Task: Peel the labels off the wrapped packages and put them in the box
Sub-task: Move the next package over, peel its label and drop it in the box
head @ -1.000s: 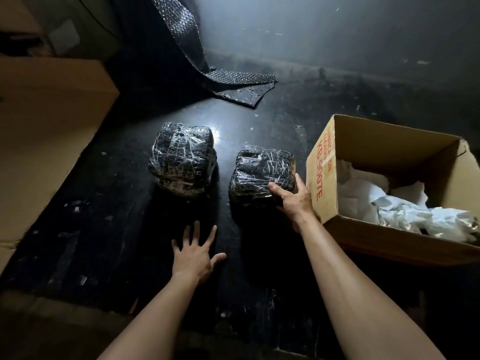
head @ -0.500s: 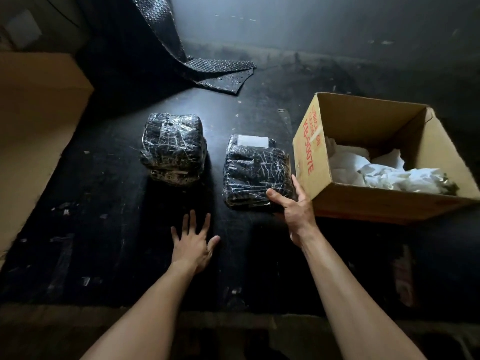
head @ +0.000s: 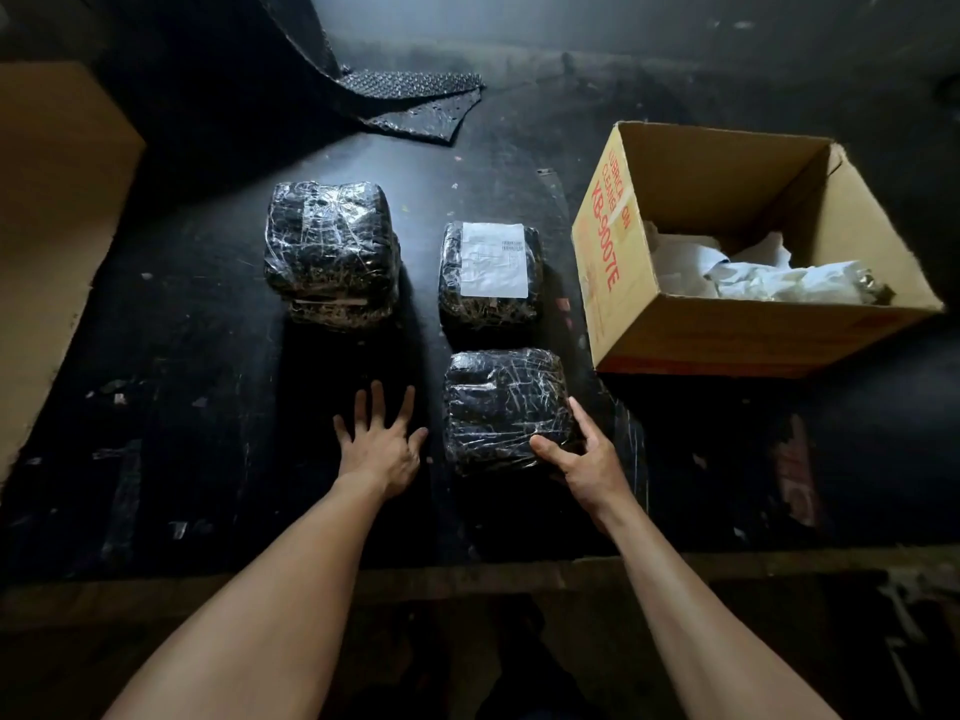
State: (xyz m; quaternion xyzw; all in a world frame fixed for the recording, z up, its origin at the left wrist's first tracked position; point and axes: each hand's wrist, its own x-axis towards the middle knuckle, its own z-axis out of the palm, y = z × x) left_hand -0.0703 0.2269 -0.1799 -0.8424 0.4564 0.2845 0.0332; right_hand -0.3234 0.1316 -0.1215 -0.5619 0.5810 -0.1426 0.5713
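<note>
Since half a second ago: the near package [head: 506,407] is coming off the labelled package [head: 488,309] toward the person and is now lying apart from it. The right hand [head: 587,457] is gripping its near right corner, thumb on top, fingers curled down the side. The left hand [head: 382,441] is lying flat and spread on the floor [head: 182,356], holding nothing. The label [head: 493,259] is facing up, and the box [head: 727,335] is standing just right.

Risks:
- The slick wrap is liable to slip from a one-corner grip.
- The near package is showing no label on top. It is possibly underneath, too dark to tell, so it is at risk of being skipped.
</note>
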